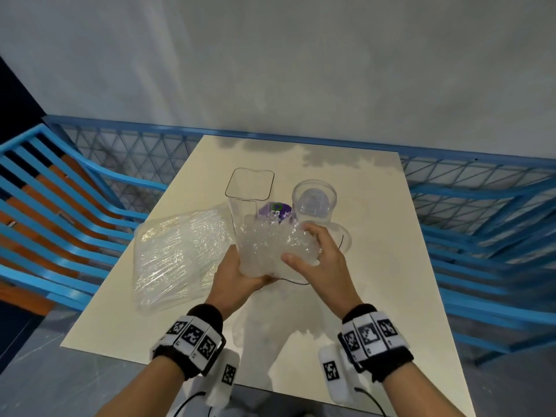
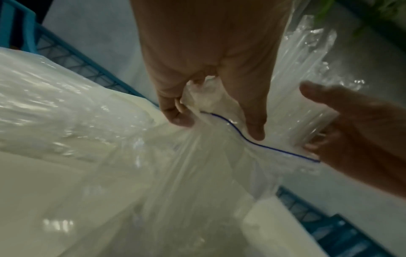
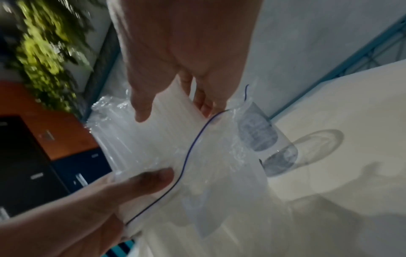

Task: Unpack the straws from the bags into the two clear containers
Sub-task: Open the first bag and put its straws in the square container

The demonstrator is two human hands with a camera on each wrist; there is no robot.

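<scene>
The left hand (image 1: 237, 276) is gripping the near end of a clear zip bag (image 1: 272, 249) of straws from below, fingers curled into the bunched plastic beside its blue zip line (image 2: 259, 144). The right hand (image 1: 319, 254) is holding the bag's other side, thumb on the near face and fingers wrapped over the far face. The bag is being held up just above the desk (image 1: 376, 296), in the centre of the head view. The straws inside are showing only as a pale block through the plastic; whether the zip is already parted I cannot tell.

Behind the bag, the square clear container (image 1: 249, 191) and the round clear container (image 1: 314, 203) are standing upright, both looking empty. A purple item (image 1: 275, 209) is lying between them. A second bag of straws (image 1: 177, 257) is lying flat on the left part of the desk.

The risks, as I judge them: the film is slippery and crumpled, so a pull on the zip could jerk the bag open and scatter straws across the desk. The containers are tall, light and just behind the hands, so a forward swing could tip one.

The near part of the desk is offering room to work. The second bag is reaching close to the left edge, and blue railing (image 1: 481, 191) is bordering the desk at the far side.
</scene>
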